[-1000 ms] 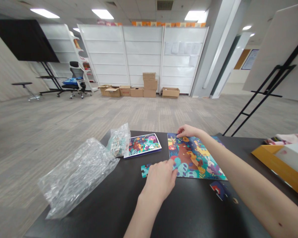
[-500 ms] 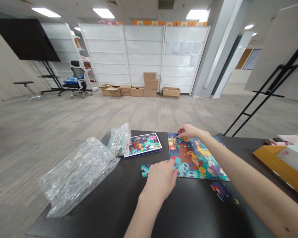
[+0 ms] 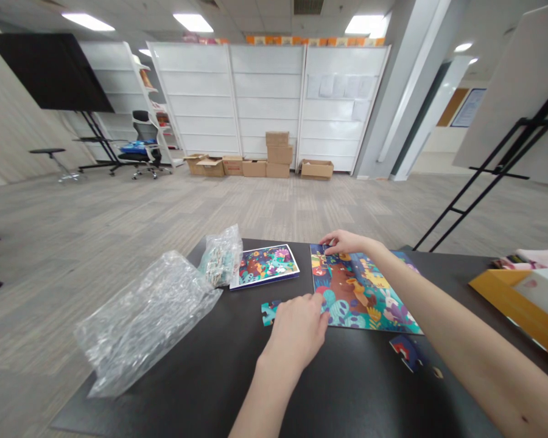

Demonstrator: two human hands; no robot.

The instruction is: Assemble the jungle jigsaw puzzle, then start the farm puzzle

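A colourful animal jigsaw puzzle (image 3: 347, 286) lies flat on the black table. My right hand (image 3: 347, 242) is over its far left corner, thumb and fingertips closed around a small dark-blue puzzle piece (image 3: 325, 248); the fingers partly cover it. At the puzzle's near left edge rests my left hand (image 3: 301, 322), palm down, fingers loosely stretched and thumb apart, with nothing visibly held. Teal puzzle pieces (image 3: 268, 312) stick out to the left of that hand, partly hidden by it. Beside my right forearm lies a loose dark-blue and red piece (image 3: 405, 351).
Left of the puzzle is a picture card or booklet (image 3: 267, 266). A clear bag of puzzle pieces (image 3: 220, 261) touches it, next to a large crumpled plastic bag (image 3: 148, 322). An orange box (image 3: 516, 304) stands at the table's right side. Cardboard boxes (image 3: 278, 161) line the far shelves.
The fingers of my right hand have shifted slightly to the left and spread a little at the puzzle's corner. My left hand stays in place. The view has turned slightly.
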